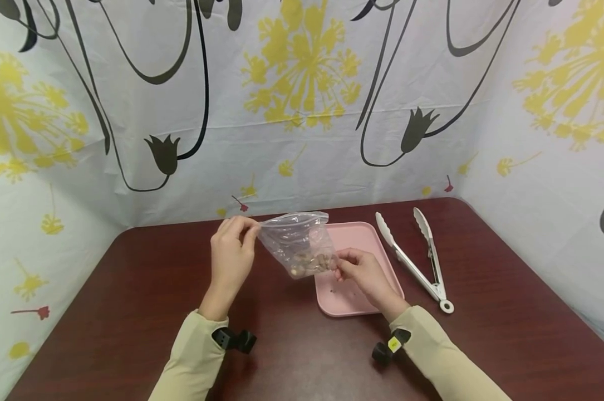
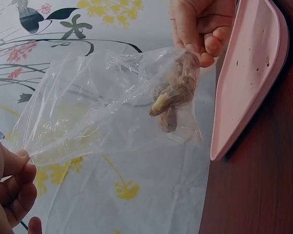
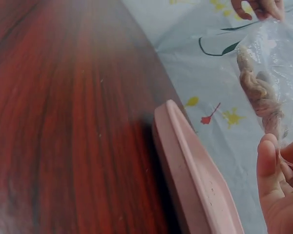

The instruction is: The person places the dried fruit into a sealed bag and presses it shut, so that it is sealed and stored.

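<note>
A clear zip-top plastic bag hangs tilted in the air between both hands, partly in front of the pink tray. My left hand pinches its upper left corner by the zip edge. At the bottom right corner, the thumb and fingers of my right hand pinch the plastic. Several small tan-brown lumpy pieces have gathered in the bag's lower part, close to the right hand. Their exact kind is hard to tell through the film.
White-tipped metal tongs lie spread on the dark red-brown table, right of the tray. Small dark crumbs dot the tray. A patterned cloth stands behind the table and along its sides.
</note>
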Demonstrator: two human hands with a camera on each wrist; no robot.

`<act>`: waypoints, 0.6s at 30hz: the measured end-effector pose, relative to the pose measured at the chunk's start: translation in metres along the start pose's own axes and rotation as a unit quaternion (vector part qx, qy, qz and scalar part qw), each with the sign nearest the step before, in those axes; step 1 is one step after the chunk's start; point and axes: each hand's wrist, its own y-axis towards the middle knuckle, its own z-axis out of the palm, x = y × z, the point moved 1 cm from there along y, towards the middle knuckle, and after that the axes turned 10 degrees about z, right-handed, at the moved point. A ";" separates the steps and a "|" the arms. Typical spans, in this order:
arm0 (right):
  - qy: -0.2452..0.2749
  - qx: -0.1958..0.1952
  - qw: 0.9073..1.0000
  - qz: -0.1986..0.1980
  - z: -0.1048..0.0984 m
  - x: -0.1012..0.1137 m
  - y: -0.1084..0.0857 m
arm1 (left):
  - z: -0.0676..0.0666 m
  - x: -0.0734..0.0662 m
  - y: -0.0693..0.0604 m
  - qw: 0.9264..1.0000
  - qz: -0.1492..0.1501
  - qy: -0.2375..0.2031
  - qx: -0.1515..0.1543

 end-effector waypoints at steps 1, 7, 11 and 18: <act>-0.014 -0.006 1.000 -0.004 0.000 0.000 0.000 | 0.000 0.000 0.000 1.000 0.000 0.000 0.000; -0.121 -0.049 0.991 -0.029 -0.001 -0.003 0.000 | -0.001 0.001 0.001 1.000 0.000 0.002 0.011; -0.193 -0.054 0.978 -0.051 -0.003 -0.005 0.001 | -0.003 0.001 0.001 1.000 0.002 0.004 0.027; -0.205 -0.008 0.978 -0.044 -0.014 -0.010 0.002 | -0.007 0.004 0.000 0.999 -0.007 -0.004 0.046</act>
